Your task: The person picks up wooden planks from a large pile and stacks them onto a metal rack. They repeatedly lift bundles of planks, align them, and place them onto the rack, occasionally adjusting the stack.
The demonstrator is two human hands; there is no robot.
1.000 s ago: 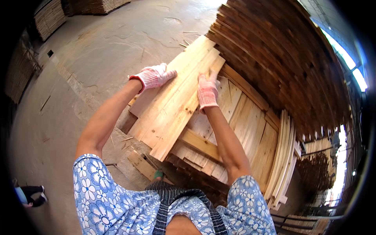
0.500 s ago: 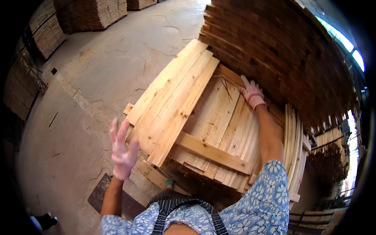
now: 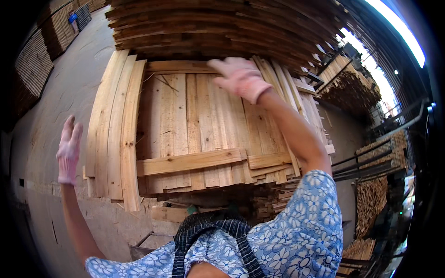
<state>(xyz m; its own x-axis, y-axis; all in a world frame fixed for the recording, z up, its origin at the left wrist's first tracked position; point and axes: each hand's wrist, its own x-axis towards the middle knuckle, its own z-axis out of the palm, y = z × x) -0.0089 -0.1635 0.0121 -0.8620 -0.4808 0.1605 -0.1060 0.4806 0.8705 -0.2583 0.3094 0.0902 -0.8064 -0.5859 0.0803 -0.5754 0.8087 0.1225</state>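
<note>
My left hand [image 3: 69,150], in a pink glove, is held out left of the stack with its fingers stretched and holds nothing. Nearest to it are several long pale boards [image 3: 111,120] lying side by side on the stack's left part. My right hand [image 3: 242,78], gloved alike and slightly blurred, is open over the far end, its fingers pointing left. Whether it touches the wood I cannot tell. Below it lies a layer of boards [image 3: 199,111], crossed by a far slat [image 3: 181,67] and a near slat [image 3: 190,162]. More boards [image 3: 273,76] lie at the right.
A tall dark stack of lumber [image 3: 222,32] rises right behind the boards. Other timber stacks [image 3: 34,65] stand far left, with a person [image 3: 73,19] near them. Metal bars [image 3: 361,162] and further piled wood [image 3: 371,199] are at the right.
The view has swung to the right. My left hand has moved outward, farther from the left boards. My right hand has shifted along the far end, its fingers now pointing left.
</note>
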